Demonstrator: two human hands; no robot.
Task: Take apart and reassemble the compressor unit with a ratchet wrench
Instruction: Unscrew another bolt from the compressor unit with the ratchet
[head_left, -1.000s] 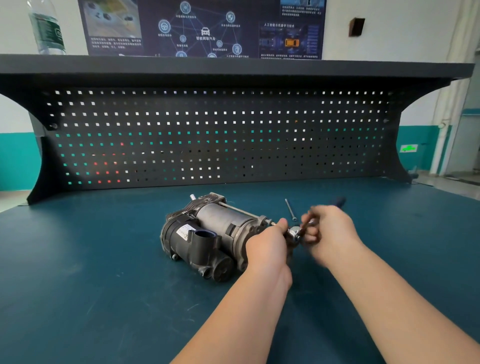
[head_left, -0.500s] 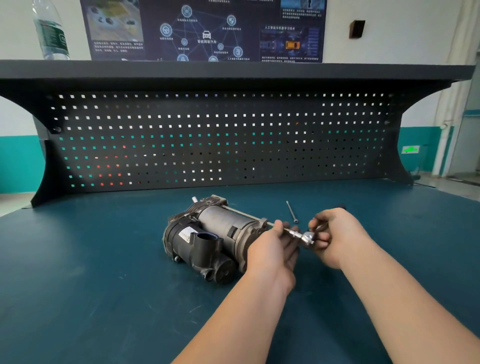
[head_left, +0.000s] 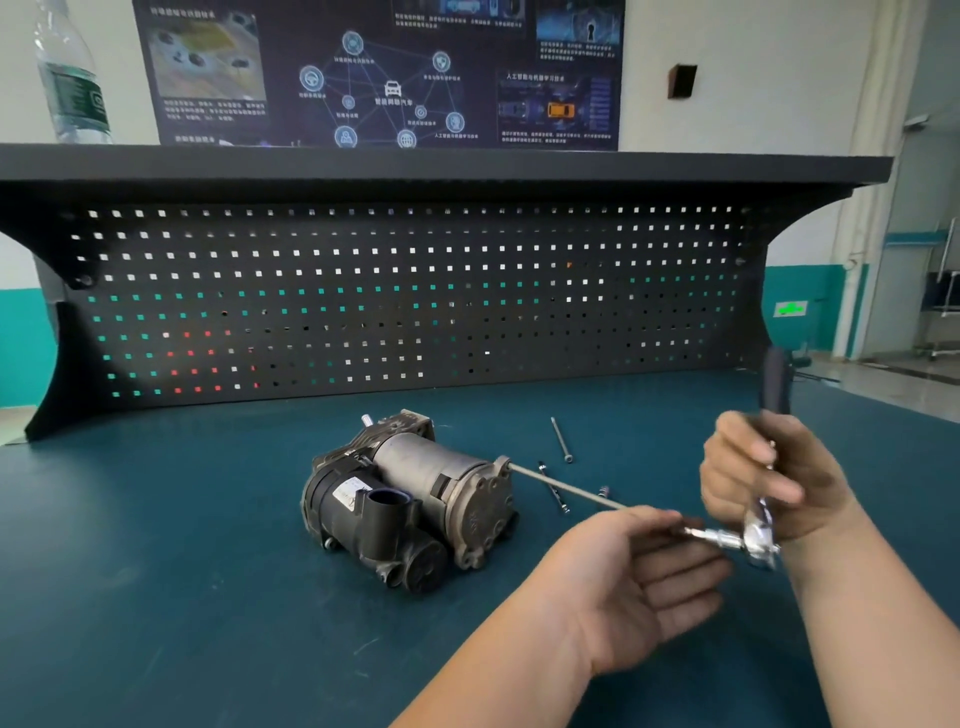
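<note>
At centre frame the compressor (head_left: 410, 499) lies on the teal bench (head_left: 156, 545). A long bolt (head_left: 566, 486) juts from its end cap toward the left hand (head_left: 628, 582), fingers loose beneath it. The right hand (head_left: 763, 478) grips the ratchet wrench (head_left: 761, 535), handle upright, blurred.
</note>
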